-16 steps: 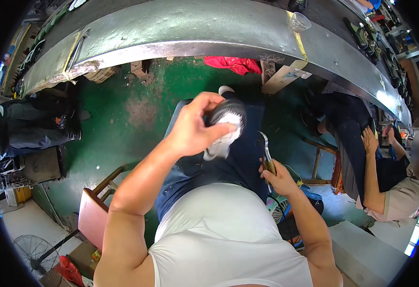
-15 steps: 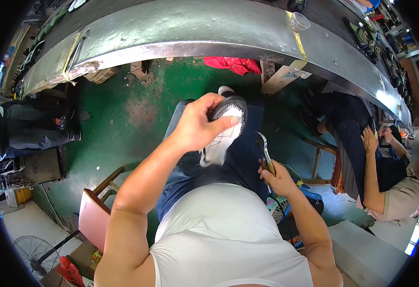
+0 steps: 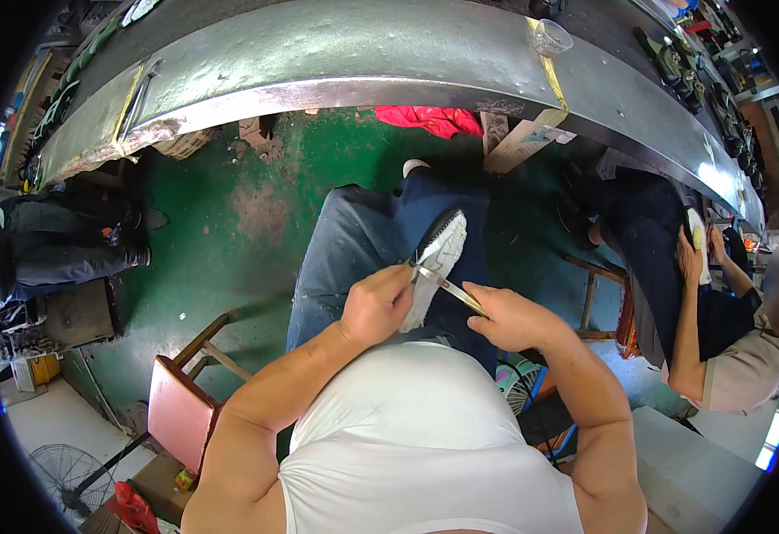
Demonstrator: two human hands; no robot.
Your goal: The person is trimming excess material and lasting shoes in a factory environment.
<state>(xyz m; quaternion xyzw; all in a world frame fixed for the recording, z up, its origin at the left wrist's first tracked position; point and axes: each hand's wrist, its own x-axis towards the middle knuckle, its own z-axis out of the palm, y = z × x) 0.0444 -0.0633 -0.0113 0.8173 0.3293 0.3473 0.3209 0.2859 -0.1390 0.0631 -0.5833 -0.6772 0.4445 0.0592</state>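
Over lap (image 3: 340, 254), L hand (image 3: 379, 304) clasps white-and-black shoe (image 3: 444, 249), R hand (image 3: 507, 318) grips slim metal tool (image 3: 451, 287) across it; prob. mid-job, amt remaining unclear.

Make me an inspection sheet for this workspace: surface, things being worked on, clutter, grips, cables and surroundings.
Surface: metal bench, dented; clear cup near its edge.
Job's things: white-and-black shoe; metal tool reaching across it.
Clutter: red cloth under the bench.
Grips: left grip holds the shoe; right grip holds the tool.
Cables: too unclear to tell around the small fan.
Surroundings: pink chair at left; seated co-worker at right, holding a pale shoe.
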